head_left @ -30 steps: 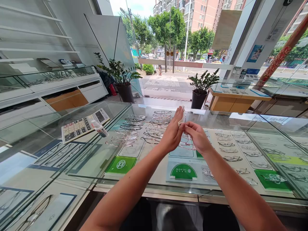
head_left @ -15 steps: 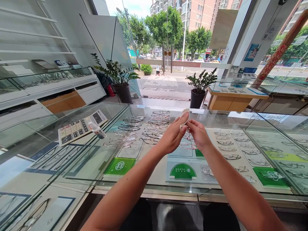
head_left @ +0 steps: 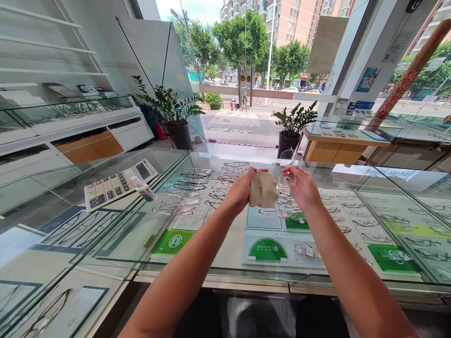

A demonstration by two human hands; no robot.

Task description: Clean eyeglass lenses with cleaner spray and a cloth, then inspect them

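1. A white calculator (head_left: 118, 184) lies on the glass counter (head_left: 197, 162) near its far left corner, tilted, with a small white bottle (head_left: 143, 188) lying just beside its right end.
2. Under the glass, right of the bottle, rows of spectacle frames (head_left: 195, 180) sit in the display, and a green sign (head_left: 172, 241) lies near the counter's front edge.
3. The left hand (head_left: 239, 190) is held above the middle of the counter. Its fingers are closed in a pinch on the top left edge of a beige cloth (head_left: 263, 189), which hangs spread out below them.
4. The cloth sits between the 2 hands, clear of the glass, and I cannot tell whether its right edge touches the glasses.
5. The right hand (head_left: 303, 188) is just right of the cloth, also above the counter. Its fingers are curled around a pair of clear-lensed glasses (head_left: 287, 169); 1 lens stands up above the fingertips.
6. A green half-round sign (head_left: 268, 250) lies under the glass, below the hands, near the front edge.
7. More frames (head_left: 408, 220) fill the display toward the right edge of the counter.
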